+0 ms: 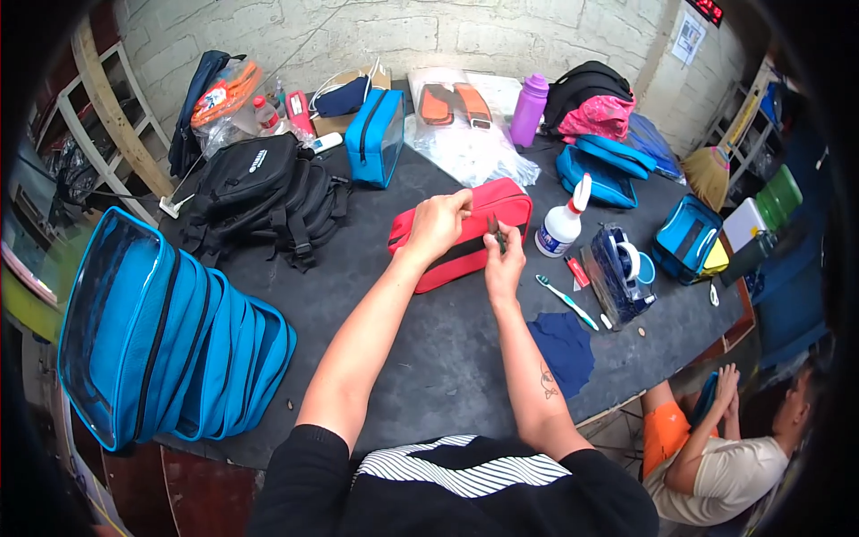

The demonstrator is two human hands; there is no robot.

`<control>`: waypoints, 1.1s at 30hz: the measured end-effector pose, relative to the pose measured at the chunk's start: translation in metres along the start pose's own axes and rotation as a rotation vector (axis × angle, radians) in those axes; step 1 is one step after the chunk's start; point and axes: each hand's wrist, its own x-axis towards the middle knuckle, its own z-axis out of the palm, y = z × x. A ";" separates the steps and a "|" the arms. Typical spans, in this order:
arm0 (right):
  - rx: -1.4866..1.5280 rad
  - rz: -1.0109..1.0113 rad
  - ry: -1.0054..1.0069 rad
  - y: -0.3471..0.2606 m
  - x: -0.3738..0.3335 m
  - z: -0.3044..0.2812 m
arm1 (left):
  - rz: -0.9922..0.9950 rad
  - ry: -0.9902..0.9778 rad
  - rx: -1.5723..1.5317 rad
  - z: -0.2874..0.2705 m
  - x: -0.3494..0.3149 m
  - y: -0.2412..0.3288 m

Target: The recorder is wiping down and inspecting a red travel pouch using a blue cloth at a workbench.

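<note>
A red zippered pouch [503, 202] with a dark band along its side lies on the dark table in front of me. My left hand [438, 224] rests over its top, fingers bent in a pinch; whatever they hold is too small to make out. In my right hand [506, 264] is a small pair of thread snips [495, 227], blades pointing up beside the pouch's right part. To the right of the pouch stands a white squeeze bottle [557, 231] with a pointed tip.
Blue clear-sided pouches [170, 331] stand stacked at left, beside a black backpack [259, 192]. A toothbrush [568, 302], navy cloth [562, 351] and clear navy case [617, 277] lie at right. Farther back are a blue pouch [376, 139] and purple bottle [530, 109]. A person [729, 465] sits lower right.
</note>
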 end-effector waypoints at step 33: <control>-0.278 -0.198 -0.017 -0.032 -0.004 0.011 | -0.227 -0.087 0.115 -0.003 0.001 0.002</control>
